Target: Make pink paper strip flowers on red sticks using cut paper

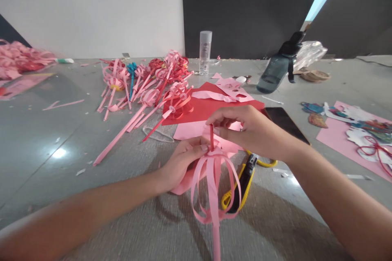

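Pink paper strips bow outward into a round paper lantern (pixel 210 183) on a pink paper stick (pixel 216 240) that points toward me. My left hand (pixel 186 159) is closed on the lantern's gathered top, thumb along its edge. From that top rises a thin red stick (pixel 211 138), its upper end pinched between the thumb and fingers of my right hand (pixel 240 124). Part of the gathered top is hidden behind my left fingers. Just right of the lantern, a yellow-and-black cutter (pixel 249 167) lies on the floor, partly behind the strips.
Red paper (pixel 205 108) and pink scraps (pixel 234 89) lie beyond my hands. Several finished paper-strip pieces (pixel 147 85) are heaped to the left. A clear bottle (pixel 205 53), a dark water bottle (pixel 275 67) and a phone (pixel 286 124) stand or lie farther off. Cut-outs rest on pink paper (pixel 333 134).
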Demonstrator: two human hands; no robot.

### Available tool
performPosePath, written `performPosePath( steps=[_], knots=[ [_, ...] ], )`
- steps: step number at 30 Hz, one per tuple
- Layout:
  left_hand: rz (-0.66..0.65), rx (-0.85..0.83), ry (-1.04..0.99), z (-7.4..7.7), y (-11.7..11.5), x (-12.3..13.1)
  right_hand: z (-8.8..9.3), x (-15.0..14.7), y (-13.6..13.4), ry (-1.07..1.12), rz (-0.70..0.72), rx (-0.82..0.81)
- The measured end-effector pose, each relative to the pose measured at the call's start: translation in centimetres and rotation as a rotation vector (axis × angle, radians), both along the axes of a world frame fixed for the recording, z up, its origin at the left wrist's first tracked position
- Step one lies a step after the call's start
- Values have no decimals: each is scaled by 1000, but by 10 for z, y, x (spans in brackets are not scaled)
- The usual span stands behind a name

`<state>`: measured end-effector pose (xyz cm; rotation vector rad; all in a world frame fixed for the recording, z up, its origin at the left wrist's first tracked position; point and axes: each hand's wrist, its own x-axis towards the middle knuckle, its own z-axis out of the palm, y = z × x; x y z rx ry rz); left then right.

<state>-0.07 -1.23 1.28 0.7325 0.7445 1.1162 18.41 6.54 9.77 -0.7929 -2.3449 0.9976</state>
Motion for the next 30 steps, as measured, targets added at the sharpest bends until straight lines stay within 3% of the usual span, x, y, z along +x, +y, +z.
performPosePath(
  steps=[11, 19, 30],
  knots=[
    [88, 107, 20, -1, 2, 1, 0, 0, 4, -3, 4, -29],
    [88, 236, 236, -1, 3, -6, -6, 10, 21, 113, 117, -326],
    [89, 183, 175, 1, 1, -4, -6, 10, 23, 125, 131, -373]
  ],
)
